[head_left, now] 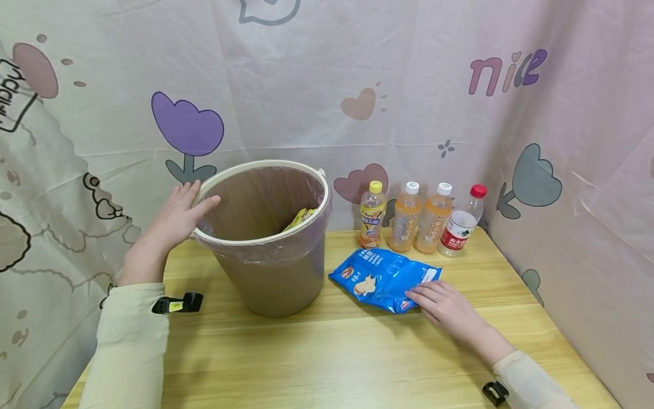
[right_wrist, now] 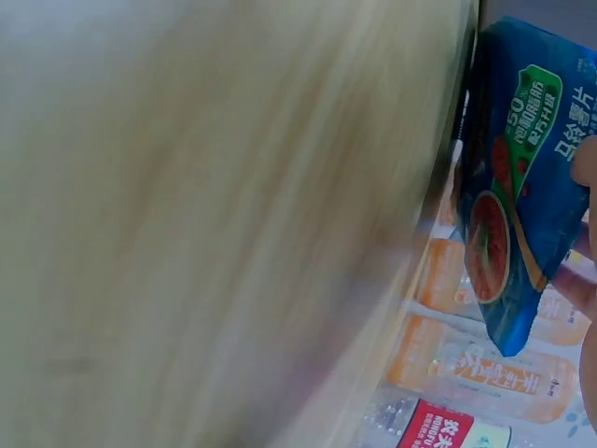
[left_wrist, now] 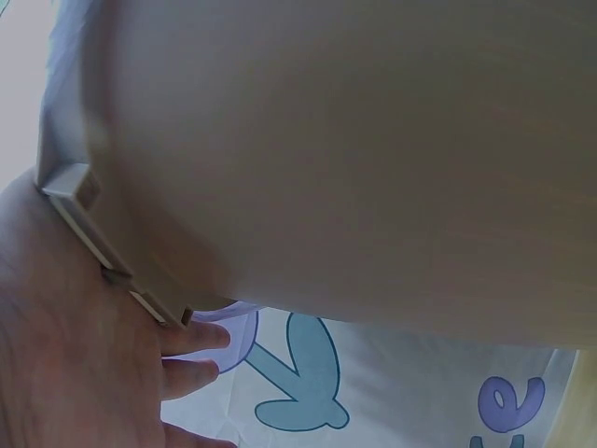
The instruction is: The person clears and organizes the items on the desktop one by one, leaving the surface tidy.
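Note:
My left hand (head_left: pixel 176 218) rests on the left rim of a grey-brown trash can (head_left: pixel 276 278), fingers straight and thumb lying over the edge. In the left wrist view, the can's wall fills most of the picture beside the palm. My right hand (head_left: pixel 447 307) pinches the near right edge of a blue snack bag (head_left: pixel 380 278). The right wrist view shows the thumb on one face of the bag (right_wrist: pixel 522 187) and fingers behind it. A clear plastic liner (head_left: pixel 301 244) folds over the can's rim, and a yellow wrapper (head_left: pixel 300 218) shows inside.
Behind the bag stand a yellow-capped bottle (head_left: pixel 373 216), two white-capped orange bottles (head_left: pixel 407 218) and a red-capped water bottle (head_left: pixel 461 224). All are on the wooden table (head_left: pixel 306 363). A printed cloth (head_left: pixel 286 102) hangs along the back and sides.

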Demonstrator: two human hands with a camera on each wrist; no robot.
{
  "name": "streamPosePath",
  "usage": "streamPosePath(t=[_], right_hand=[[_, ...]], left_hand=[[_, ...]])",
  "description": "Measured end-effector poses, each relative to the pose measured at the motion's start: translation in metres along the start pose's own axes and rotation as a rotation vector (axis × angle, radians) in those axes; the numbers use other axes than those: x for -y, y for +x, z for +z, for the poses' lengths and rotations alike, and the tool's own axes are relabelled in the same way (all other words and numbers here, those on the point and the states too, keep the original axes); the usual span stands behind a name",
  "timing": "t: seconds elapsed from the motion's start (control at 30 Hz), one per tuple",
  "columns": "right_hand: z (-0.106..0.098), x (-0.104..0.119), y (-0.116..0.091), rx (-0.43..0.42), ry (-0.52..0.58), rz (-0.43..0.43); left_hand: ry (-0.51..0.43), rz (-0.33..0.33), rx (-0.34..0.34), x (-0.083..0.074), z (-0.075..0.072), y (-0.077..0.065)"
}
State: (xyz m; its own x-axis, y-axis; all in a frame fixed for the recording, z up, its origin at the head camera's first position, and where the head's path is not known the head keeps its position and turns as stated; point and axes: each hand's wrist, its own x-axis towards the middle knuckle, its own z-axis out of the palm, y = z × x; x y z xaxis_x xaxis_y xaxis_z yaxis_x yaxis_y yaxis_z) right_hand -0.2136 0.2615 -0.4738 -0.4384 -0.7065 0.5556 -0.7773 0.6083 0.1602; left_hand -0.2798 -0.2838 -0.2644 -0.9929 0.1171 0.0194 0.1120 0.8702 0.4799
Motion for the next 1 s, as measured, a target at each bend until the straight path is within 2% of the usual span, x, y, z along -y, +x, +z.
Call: streamPosePath(t=[0.27, 0.53, 0.77, 1.0], right_hand=[[-0.005, 0.005, 0.01, -0.132, -0.025, -0.062], [-0.012, 0.006, 0.017, -0.218, -0.079, -0.106], [-0.022, 0.003, 0.034, -0.387, -0.177, -0.194], [-0.031, 0.002, 0.043, -0.424, -0.199, -0.215]], left_hand=[[-0.006, 0.0, -0.004, -0.001, 0.0, 0.0], [-0.002, -0.001, -0.002, 0.0, 0.0, -0.001], [-0.002, -0.003, -0.001, -0.001, 0.0, -0.001], [0.003, 0.004, -0.005, 0.0, 0.0, -0.001]])
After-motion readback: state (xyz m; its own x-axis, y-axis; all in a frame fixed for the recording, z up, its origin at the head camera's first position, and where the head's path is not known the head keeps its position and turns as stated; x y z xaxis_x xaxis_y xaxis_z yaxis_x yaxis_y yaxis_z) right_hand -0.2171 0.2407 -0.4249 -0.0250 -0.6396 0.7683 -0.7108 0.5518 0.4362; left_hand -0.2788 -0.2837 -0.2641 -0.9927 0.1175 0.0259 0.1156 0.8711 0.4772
